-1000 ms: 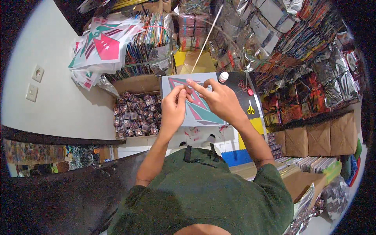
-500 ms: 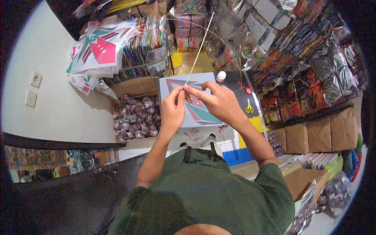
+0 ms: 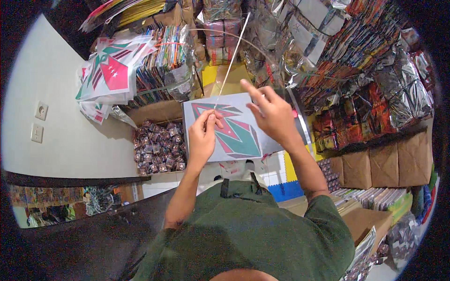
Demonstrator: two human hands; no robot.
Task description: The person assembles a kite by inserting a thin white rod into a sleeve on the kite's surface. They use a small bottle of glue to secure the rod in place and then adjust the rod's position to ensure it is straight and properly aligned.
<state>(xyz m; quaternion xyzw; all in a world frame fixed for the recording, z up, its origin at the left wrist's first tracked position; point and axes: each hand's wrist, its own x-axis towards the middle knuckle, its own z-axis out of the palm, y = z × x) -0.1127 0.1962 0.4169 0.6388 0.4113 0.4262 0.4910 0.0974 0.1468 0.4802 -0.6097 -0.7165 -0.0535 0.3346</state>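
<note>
My left hand [image 3: 202, 136] pinches the lower end of a long, thin pale stick [image 3: 230, 68], which slants up and away toward the far side. Below it lies a whitish sheet [image 3: 251, 105] printed with a green, pink and grey angular pattern, on a dark work surface. My right hand [image 3: 272, 114] is raised over the right side of the sheet, apart from the stick. Its fingers are spread and nothing shows in them. A small red object [image 3: 295, 114] peeks out beside the right hand.
An open carton [image 3: 157, 110] of small wrapped pieces stands left of the sheet. More printed sheets [image 3: 110, 72] hang over stacked packets at the far left. Bundled plastic-wrapped stacks [image 3: 365, 47] and brown paper parcels [image 3: 384, 164] crowd the right. A curved thin strip [image 3: 234, 35] arches at the back.
My right hand has let go near the stick's lower end and moved right, its fingers opening. It now covers the white bottle and yellow scissors. The left hand keeps its pinch.
</note>
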